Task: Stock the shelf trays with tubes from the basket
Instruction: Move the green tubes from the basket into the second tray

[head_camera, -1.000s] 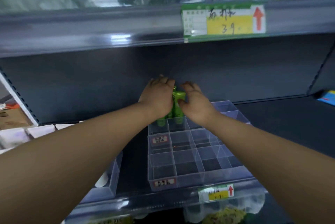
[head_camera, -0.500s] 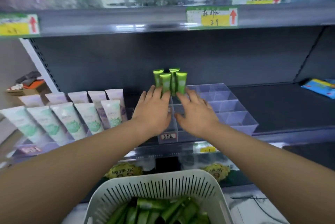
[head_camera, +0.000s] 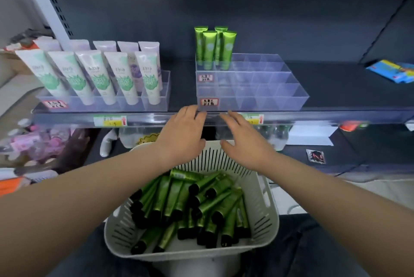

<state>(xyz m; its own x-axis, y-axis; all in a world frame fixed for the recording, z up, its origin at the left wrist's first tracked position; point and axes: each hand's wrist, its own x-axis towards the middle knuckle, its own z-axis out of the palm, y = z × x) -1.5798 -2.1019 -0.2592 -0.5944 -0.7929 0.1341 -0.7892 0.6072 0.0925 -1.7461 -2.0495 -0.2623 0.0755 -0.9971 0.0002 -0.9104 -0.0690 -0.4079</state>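
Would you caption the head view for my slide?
Open left hand and right hand above tube basket, below partly stocked tray.

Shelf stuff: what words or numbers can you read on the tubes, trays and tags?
Price tags: a red up arrow; the numbers are too blurred.
Tray labels: handwritten black marks, too small to read.
White tubes: green print, too blurred to read.
Green tubes: a pale round mark, no readable words.
No text can be quoted.
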